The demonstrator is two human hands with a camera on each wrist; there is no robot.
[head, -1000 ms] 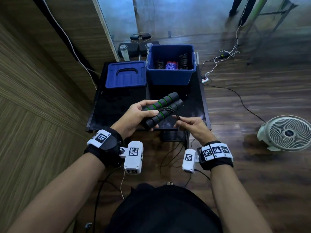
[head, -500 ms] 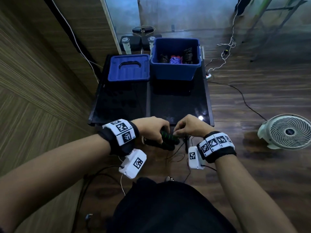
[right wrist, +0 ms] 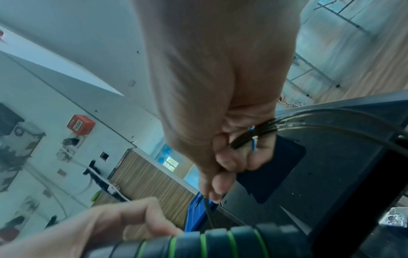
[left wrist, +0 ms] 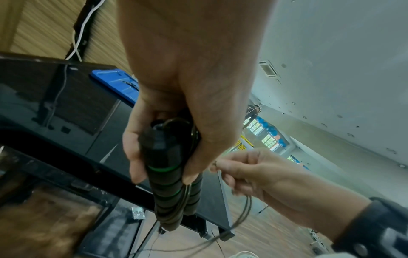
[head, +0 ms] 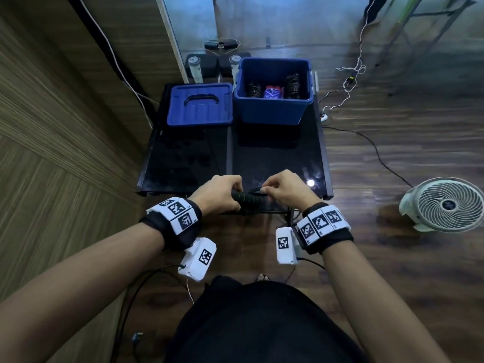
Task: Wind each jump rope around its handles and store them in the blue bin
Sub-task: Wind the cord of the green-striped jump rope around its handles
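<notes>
My left hand (head: pixel 220 195) grips two black foam jump-rope handles with green rings (head: pixel 247 199) (left wrist: pixel 170 176), held side by side just over the near edge of the black table (head: pixel 275 158). My right hand (head: pixel 282 191) pinches the thin black rope (right wrist: pixel 207 214) next to the handles, and more strands (right wrist: pixel 260 131) run through its curled fingers. Loose rope loops (left wrist: pixel 245 214) hang below the hands. The open blue bin (head: pixel 272 108) stands at the table's far right, with wound ropes (head: pixel 272 91) lying inside.
The bin's blue lid (head: pixel 200 104) lies flat to the left of the bin. A white fan (head: pixel 445 205) stands on the wooden floor at right. Cables (head: pixel 377 153) trail over the floor. A wood-panelled wall (head: pixel 65 127) runs close along the left.
Both hands dropped from above the table's middle to its near edge with the handles. The left hand turned palm down, and the right hand came in close at the handles' end.
</notes>
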